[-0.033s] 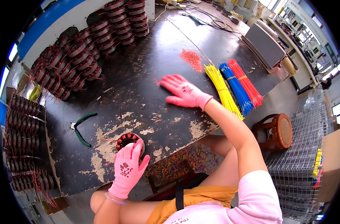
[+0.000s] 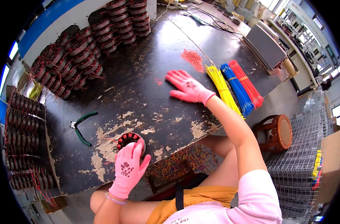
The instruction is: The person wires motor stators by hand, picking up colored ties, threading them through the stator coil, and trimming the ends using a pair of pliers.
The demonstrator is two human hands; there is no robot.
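My left hand, in a pink glove, is at a small motor stator with red windings, near the table's front edge. Its fingers reach over the near rim into the ring, the thumb lies along the outer right side, and part of the stator is hidden. Red leads stick out to its left. My right hand, also pink-gloved, lies flat and open on the dark table, holding nothing. Just left of its fingertips is a small patch of red bits; beyond it spreads a larger pile of red bits.
Yellow, blue and red wire bundles lie right of my right hand. Green-handled cutters rest at the left. Stacked stators stand at the far left. A wooden stool and wire cage are at the right.
My right hand has slid slightly right across the table, uncovering more of the small patch of red bits. My left hand and the stator stay almost in place.
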